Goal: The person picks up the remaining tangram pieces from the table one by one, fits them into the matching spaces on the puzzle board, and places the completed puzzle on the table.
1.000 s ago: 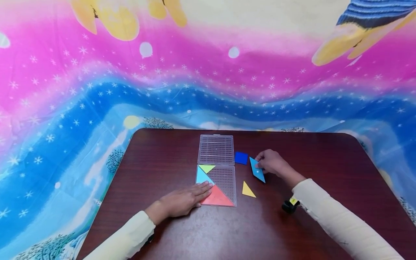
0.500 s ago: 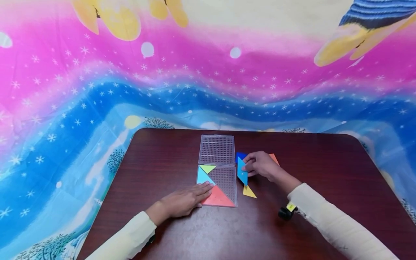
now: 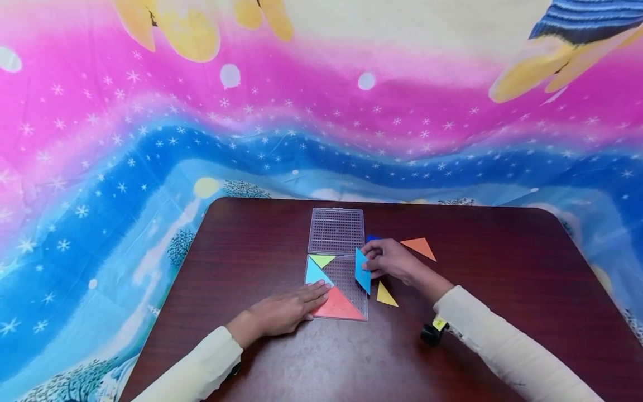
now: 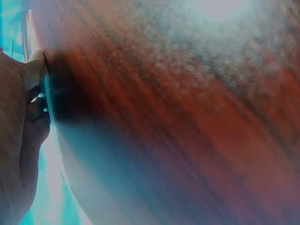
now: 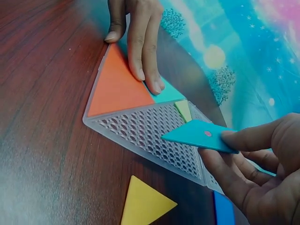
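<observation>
My right hand pinches a blue tangram parallelogram between thumb and fingers. The piece is tilted above the right side of a clear plastic tray with a gridded floor. Inside the tray lie a large red-orange triangle, a light-blue triangle and a small green triangle. With straight fingers, my left hand rests on the tray's left side, fingertips on the light-blue and red-orange pieces. The left wrist view mostly catches blurred tabletop, with the left hand at its edge.
Right of the tray lie a yellow triangle, an orange triangle and a dark blue square, partly behind my right hand in the head view. The gridded lid lies flat behind the tray. A printed cloth hangs beyond the table.
My right hand has carried the blue parallelogram leftward, from beside the dark blue square to over the tray's right edge, uncovering the orange triangle. My left hand stays in place.
</observation>
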Demonstrator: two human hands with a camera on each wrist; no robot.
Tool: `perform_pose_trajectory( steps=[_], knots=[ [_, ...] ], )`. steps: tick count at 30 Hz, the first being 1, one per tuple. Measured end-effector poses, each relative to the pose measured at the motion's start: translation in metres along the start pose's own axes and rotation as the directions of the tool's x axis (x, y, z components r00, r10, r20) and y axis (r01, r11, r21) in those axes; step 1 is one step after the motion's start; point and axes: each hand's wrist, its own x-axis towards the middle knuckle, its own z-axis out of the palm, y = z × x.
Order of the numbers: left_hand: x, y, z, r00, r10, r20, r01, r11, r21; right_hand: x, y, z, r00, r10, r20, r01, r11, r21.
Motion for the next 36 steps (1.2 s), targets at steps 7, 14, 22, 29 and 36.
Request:
perform_pose_trajectory(
  steps=[7,14,22,29,36],
  knots=[
    [0.0,0.0,0.0,1.0,0.002,-0.007,-0.002,1.0,0.006,0.004,-0.003,0.006,1.0,0.023,0.007,-0.023,1.0,0.012],
    [0.0,0.0,0.001,1.0,0.017,-0.019,-0.016,1.0,0.013,0.006,-0.003,0.011,0.998,-0.023,0.052,0.023,1.0,-0.01],
    [0.0,0.001,0.0,1.0,-0.005,0.001,0.005,1.0,-0.012,0.008,-0.009,0.013,0.998,-0.005,0.066,0.003,1.0,0.027],
    [0.0,0.001,0.0,1.0,-0.014,0.012,0.014,1.0,-0.004,0.012,-0.009,0.01,0.997,-0.021,0.081,0.019,0.999,0.026],
    [0.0,0.001,-0.001,1.0,-0.013,0.013,0.013,1.0,-0.008,0.016,-0.008,0.007,0.991,-0.017,0.133,0.017,1.0,-0.003]
  ],
)
